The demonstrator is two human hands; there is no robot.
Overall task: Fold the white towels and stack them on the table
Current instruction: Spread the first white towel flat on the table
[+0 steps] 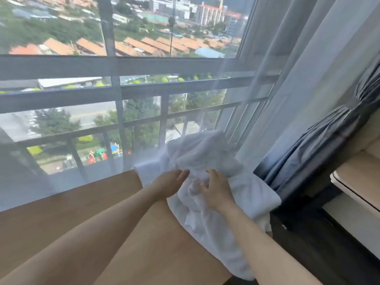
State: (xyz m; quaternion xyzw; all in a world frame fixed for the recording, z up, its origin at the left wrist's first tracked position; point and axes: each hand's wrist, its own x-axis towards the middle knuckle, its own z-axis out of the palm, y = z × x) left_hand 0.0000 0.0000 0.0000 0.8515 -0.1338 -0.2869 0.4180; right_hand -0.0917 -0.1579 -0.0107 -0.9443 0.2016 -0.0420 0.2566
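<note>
A crumpled heap of white towels (207, 157) lies at the right end of the wooden table (86, 210), spilling over its right edge and front corner. My left hand (171, 182) reaches the heap's left side, fingers stretched out and touching the cloth. My right hand (216, 189) lies on top of the heap's middle with fingers spread and slightly bent, pressing into the folds. Whether either hand pinches cloth is not plain. How many towels are in the heap is hidden.
A sheer white curtain (61, 161) hangs along the table's far edge in front of a barred window (144, 89). A tied grey-blue drape (320, 145) hangs right of the towels. A black frame and beige shelves (359, 182) stand at far right.
</note>
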